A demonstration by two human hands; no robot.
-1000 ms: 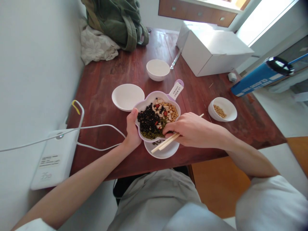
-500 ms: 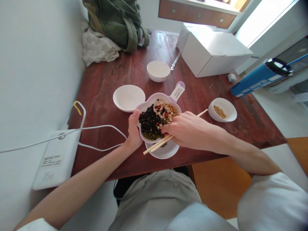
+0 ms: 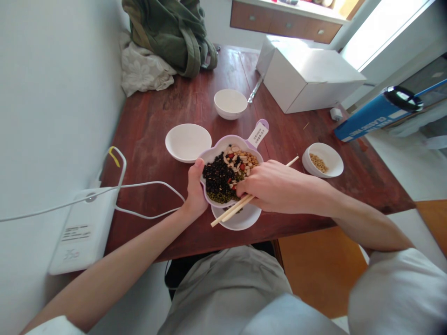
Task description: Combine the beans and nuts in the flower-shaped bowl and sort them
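My left hand [image 3: 196,188] grips the left rim of a purple-edged, lobed dish [image 3: 208,154], its thumb on top. A labelled handle [image 3: 258,133] sticks out at the dish's far right. Inside lie black beans [image 3: 220,174], green mung beans [image 3: 218,196], peanuts and yellow soybeans [image 3: 249,159], with a few red pieces among them. My right hand [image 3: 268,186] is closed around a pair of chopsticks [image 3: 233,209] lying across the palm. Its fingertips reach into the dish among the beans; what they pinch is hidden. Under the dish's near side stands a white bowl [image 3: 240,224], partly covered.
Two white bowls, a near one [image 3: 188,143] and a far one [image 3: 230,103], stand beyond the dish. At right is a bowl of soybeans [image 3: 323,160], near a blue bottle [image 3: 377,114]. A white box [image 3: 310,74], green bag [image 3: 167,32] and power bank with cable [image 3: 82,232] lie around.
Both hands and the dish stay nearly in place. My right hand and the chopsticks have shifted very slightly; the whole view has moved a little.
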